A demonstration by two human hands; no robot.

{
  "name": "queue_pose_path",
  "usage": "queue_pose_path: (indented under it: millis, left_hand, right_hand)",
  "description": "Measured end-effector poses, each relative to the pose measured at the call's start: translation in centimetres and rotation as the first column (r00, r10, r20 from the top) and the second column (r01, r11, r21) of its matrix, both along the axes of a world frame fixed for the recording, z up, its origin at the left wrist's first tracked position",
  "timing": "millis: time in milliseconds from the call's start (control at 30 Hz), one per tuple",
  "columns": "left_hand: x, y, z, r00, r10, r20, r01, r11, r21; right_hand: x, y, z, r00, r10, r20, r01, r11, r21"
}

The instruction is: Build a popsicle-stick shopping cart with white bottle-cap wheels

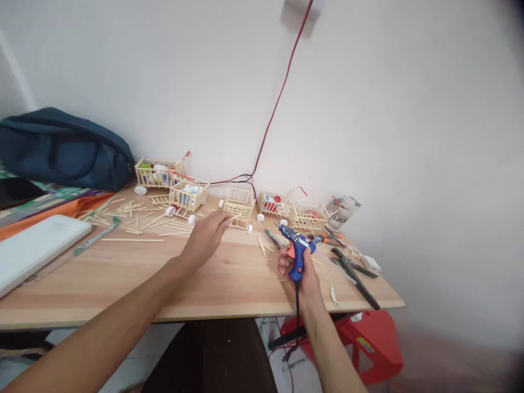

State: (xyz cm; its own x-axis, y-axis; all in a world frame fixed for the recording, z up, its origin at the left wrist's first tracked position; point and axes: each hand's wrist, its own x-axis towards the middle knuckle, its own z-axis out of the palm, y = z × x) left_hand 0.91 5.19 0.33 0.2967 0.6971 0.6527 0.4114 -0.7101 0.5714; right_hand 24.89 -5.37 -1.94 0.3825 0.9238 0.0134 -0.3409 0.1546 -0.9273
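My right hand (305,273) is wrapped round the handle of a blue hot glue gun (298,248), its nozzle pointing up and left and its cord hanging down past the table edge. The thumb and fingers of my left hand (207,237) are pinched together on what looks like a short thin wooden stick (234,217). They are at the near left side of a small stick-built cart (238,203) with white wheels. Whether the pinched stick touches the cart is hard to make out.
Stick carts loaded with caps, such as one on the left (189,194) and one on the right (275,203), line the wall. Loose sticks (131,207), pliers (356,273), a white power bank (45,248) and a blue bag (65,150) lie about. A red stool (376,341) stands below.
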Motion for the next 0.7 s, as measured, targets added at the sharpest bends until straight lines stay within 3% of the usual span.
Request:
queue_pose_path:
  millis: [100,200,467,700]
  left_hand:
    - [0.0,-0.1,0.0,1.0,-0.001,0.005,0.001,1.0,0.019]
    - [-0.1,-0.1,0.1,1.0,0.002,0.009,-0.003,1.0,0.027]
    - [0.0,0.2,-0.2,0.999,0.025,-0.024,-0.025,1.0,0.013]
    - [0.0,0.2,-0.1,0.999,0.03,-0.034,-0.03,1.0,0.001]
  right_hand:
    - [-1.0,0.7,-0.5,0.974,0.049,-0.223,-0.048,0.999,0.006]
    - [-1.6,0.7,-0.9,0.953,0.1,-0.288,-0.091,0.995,0.042]
    - [-2.1,0.1,-1.1,0.952,0.175,-0.25,-0.177,0.984,0.014]
    - [-2.1,0.1,-1.3,0.967,0.162,-0.196,-0.166,0.986,-0.003]
